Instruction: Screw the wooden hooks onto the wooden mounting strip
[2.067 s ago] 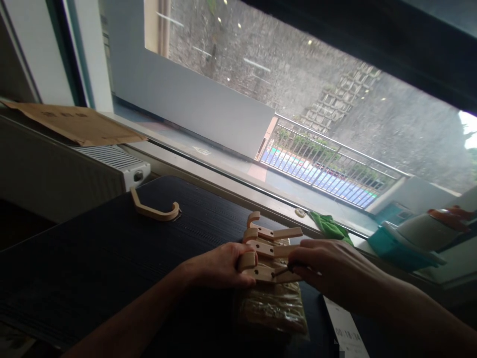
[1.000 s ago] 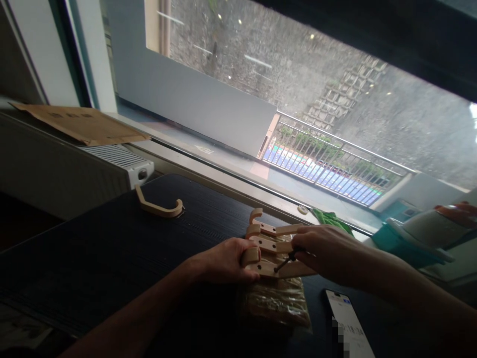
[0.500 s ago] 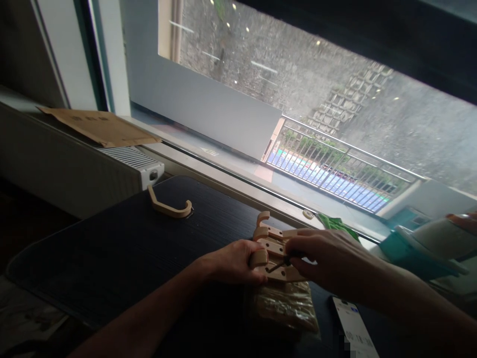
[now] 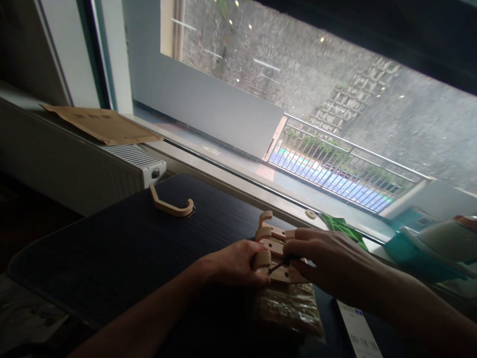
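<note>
Head view: a teal plastic tub [image 4: 419,254] at right has unclear contents. On the black bench [image 4: 112,248], a shiny plastic-wrapped pack [image 4: 288,309] bears three pale wooden J-shaped hooks [image 4: 276,246]. The left hand [image 4: 238,262] clamps its fingers on the nearest hook [image 4: 278,275]; the right hand [image 4: 328,251] has fingers closed round a slim dark driver [image 4: 280,264], tip near that hook's curl.

Three pale wooden hooks [image 4: 276,247] — rowed on wrapped bundle [image 4: 288,308]; dark tool [image 4: 282,263] — slanted onto nearest.

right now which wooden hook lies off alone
The lone hook near the far edge of the black table; the other three hooks sit together at the left hand and right hand.
</note>
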The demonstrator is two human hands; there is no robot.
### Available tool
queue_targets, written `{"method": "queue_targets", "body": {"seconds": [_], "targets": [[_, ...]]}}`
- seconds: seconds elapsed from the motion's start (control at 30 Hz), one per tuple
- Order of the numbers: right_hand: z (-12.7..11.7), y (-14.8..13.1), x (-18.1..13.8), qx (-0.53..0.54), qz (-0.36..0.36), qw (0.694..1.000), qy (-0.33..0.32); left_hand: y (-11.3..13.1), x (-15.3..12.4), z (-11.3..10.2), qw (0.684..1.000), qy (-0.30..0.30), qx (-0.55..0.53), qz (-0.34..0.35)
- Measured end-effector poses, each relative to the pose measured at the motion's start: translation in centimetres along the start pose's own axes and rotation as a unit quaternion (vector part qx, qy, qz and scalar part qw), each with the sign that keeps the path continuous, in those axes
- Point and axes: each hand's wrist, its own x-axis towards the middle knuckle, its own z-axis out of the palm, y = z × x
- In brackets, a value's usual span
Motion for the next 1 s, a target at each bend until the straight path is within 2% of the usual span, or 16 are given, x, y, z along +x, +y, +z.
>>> {"method": "queue_targets", "body": {"seconds": [0.17, 0.3, 0.37, 0.57, 0.67, 0.83, 1.0], "targets": [[-0.7, -0.8, 0.6, 0.026, -0.086, 0.996, -0.006, -0.2, 0.0, 0.0, 1.000, -0.005, -0.003, 0.003], [-0.5, -0.6, 1.2, 0.039, -0.093, 0.995, -0.005, -0.3, 0.0, 0.1, 1.000, -0.010, -0.007, 0.011], [-0.2, -0.2, 1.5, 0.031, -0.072, 0.997, -0.012, -0.4, 0.1, 0.1, 1.000, -0.011, -0.009, 0.011], [0.1, 0.5, 2.0, 0.003, 0.063, 0.997, -0.047, -0.6, 0.2, 0.2, 1.000, -0.006, -0.001, 0.015], [-0.4, 0.2, 1.8, -0.014, 0.092, 0.994, -0.050, -0.6, 0.2, 0.2, 1.000, -0.005, -0.002, 0.013], [-1.0, -0.1, 1.1, -0.056, 0.004, 0.997, -0.047, -0.3, 0.1, 0.1, 1.000, -0.003, -0.006, 0.005], [-0.5, -0.4, 1.1, -0.171, -0.136, 0.976, -0.005, -0.4, 0.1, 0.1, 1.000, -0.005, -0.002, 0.004]]}}
